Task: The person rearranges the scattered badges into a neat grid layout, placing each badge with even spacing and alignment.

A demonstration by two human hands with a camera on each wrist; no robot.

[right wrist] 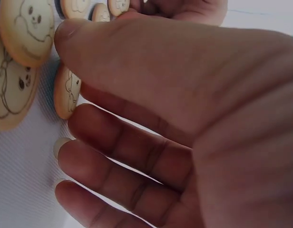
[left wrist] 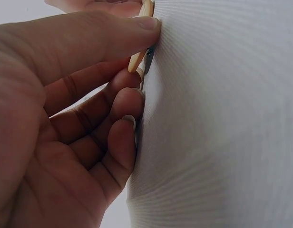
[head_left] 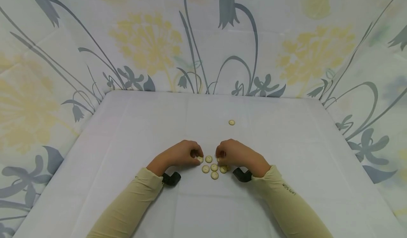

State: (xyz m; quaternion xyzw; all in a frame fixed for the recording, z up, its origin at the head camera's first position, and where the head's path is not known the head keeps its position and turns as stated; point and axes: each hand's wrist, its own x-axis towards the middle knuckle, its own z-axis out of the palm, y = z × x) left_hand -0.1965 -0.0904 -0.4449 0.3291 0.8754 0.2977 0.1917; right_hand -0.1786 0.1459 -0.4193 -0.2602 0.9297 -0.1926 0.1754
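Button (head_left: 208, 159) lies short of the far table edge (head_left: 171, 96), between my left hand (head_left: 183, 154), pinching its neighbour (head_left: 200, 159), and right hand (head_left: 240, 156), grip unclear

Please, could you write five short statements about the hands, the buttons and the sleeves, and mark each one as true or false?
1. The left hand pinches a button. True.
2. The right hand lies flat, palm up. False: its fingers are bent, with thumb and fingertips at a button.
3. A lone button lies farther from the person than both hands. True.
4. The buttons in the right wrist view are blank. False: they bear line drawings.
5. The sleeves leave both hands bare. True.
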